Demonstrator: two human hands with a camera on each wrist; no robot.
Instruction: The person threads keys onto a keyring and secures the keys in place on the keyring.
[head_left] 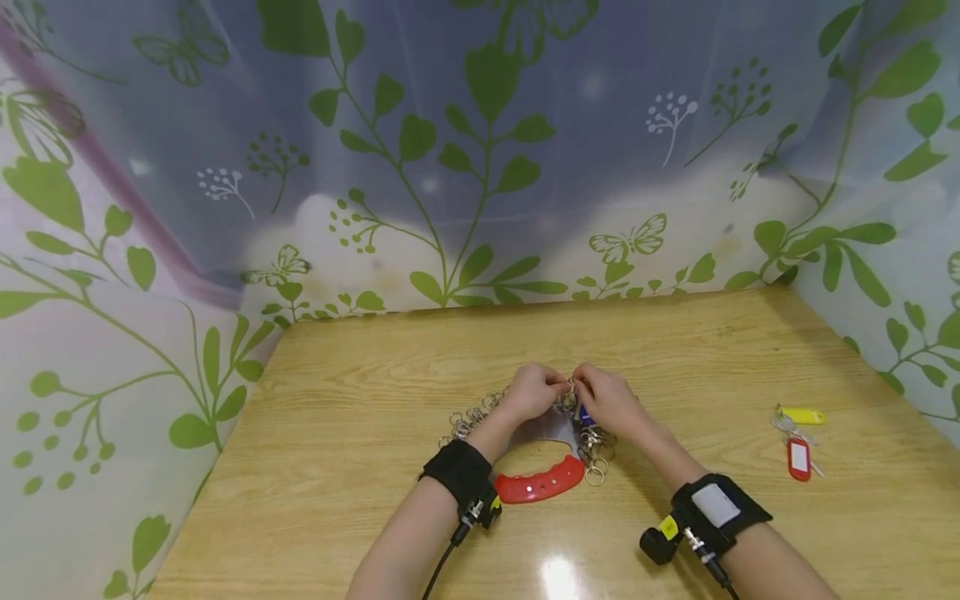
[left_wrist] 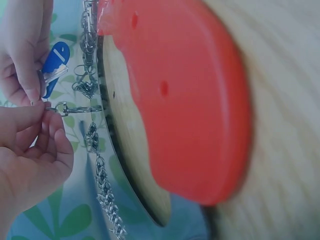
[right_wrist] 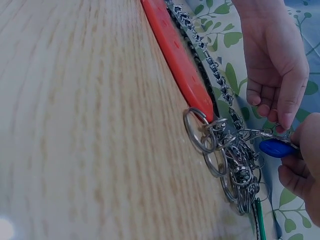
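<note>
A shiny metal plate (head_left: 542, 428) with a red handle (head_left: 542, 482) lies on the table, its curved edge lined with several metal swivel clips and split rings (right_wrist: 242, 175). My left hand (head_left: 531, 392) pinches the ring end of one swivel clip (left_wrist: 62, 108) between thumb and fingers. Close against it, my right hand (head_left: 609, 400) pinches at the same ring. A blue key tag (right_wrist: 275, 148) and a silver key (left_wrist: 55, 73) hang by the right fingers. The fingertips of both hands meet at the ring and partly cover it.
On the table's right side lie a yellow key tag (head_left: 804, 415) and a red key tag (head_left: 799, 460) with keys. A leaf-patterned curtain (head_left: 480, 167) encloses the back and sides of the wooden table (head_left: 360, 392). Both wrists wear black straps with cabled cameras.
</note>
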